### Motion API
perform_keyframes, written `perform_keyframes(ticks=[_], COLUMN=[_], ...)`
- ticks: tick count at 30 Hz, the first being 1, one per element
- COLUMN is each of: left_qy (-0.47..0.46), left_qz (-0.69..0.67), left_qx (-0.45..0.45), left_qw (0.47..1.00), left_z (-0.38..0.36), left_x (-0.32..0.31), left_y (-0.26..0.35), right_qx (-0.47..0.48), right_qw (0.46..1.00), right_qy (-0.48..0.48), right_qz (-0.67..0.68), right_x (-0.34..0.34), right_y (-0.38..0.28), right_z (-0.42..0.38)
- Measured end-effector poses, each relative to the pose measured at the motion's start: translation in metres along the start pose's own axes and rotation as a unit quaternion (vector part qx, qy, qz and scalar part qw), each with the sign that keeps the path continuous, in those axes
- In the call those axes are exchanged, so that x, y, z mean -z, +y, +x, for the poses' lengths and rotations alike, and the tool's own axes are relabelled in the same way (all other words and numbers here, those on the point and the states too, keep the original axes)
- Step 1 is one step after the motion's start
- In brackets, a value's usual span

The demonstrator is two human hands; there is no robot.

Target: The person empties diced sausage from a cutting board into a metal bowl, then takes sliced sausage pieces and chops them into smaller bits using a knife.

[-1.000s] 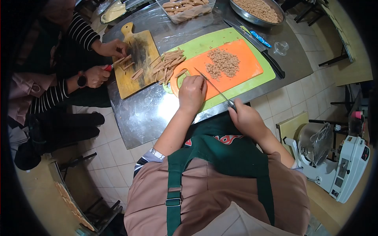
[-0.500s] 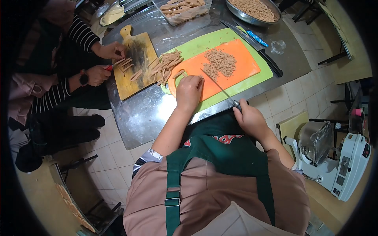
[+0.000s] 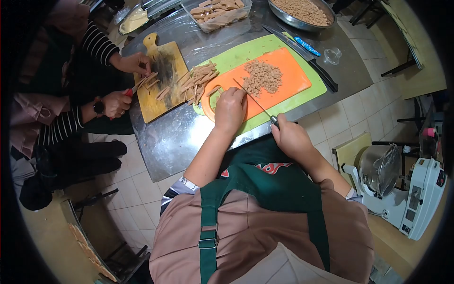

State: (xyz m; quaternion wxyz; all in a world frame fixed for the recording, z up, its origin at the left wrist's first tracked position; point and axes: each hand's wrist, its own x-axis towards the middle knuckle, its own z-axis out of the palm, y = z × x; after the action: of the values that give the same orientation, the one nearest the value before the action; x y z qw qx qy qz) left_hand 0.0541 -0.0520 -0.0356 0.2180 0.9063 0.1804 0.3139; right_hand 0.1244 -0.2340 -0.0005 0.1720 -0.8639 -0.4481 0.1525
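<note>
My right hand (image 3: 292, 136) grips the dark handle of a long kitchen knife (image 3: 257, 102). Its blade slants across the orange cutting board (image 3: 288, 92), right beside the fingers of my left hand (image 3: 231, 109). That left hand is closed and pressed down near the board's handle end; whatever lies under its fingers is hidden. One brown strip (image 3: 213, 90) shows just left of it. Beyond the blade sits a heap of small chopped brown pieces (image 3: 263, 77). A pile of thin brown strips (image 3: 201, 80) lies left of the orange board.
A green mat (image 3: 246, 48) lies under the orange board. Left, a co-worker cuts strips on a wooden board (image 3: 153, 106) with a red-handled knife (image 3: 128, 92). Behind are a plastic tub of brown bars (image 3: 222, 26), a metal bowl of crumbs (image 3: 309, 23) and another black-handled knife (image 3: 324, 75).
My right hand and the knife have moved up and left, bringing the blade closer to my left hand. My left hand has shifted slightly right. The co-worker's knife has drawn back.
</note>
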Motion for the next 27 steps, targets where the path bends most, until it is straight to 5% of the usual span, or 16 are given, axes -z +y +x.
perform_keyframes(ticks=[12,27], left_qy=[-0.016,-0.002], left_qz=[0.0,-0.002], left_qx=[0.021,0.047], left_qw=[1.0,0.999], left_z=[0.0,-0.002], left_x=[0.002,0.003], left_y=[-0.001,-0.001], right_qx=[0.023,-0.017], right_qw=[0.998,0.999], right_qy=[0.063,-0.02], right_qz=[-0.016,-0.026], right_x=[0.015,0.014], right_y=[0.004,0.01], right_z=[-0.02,-0.024])
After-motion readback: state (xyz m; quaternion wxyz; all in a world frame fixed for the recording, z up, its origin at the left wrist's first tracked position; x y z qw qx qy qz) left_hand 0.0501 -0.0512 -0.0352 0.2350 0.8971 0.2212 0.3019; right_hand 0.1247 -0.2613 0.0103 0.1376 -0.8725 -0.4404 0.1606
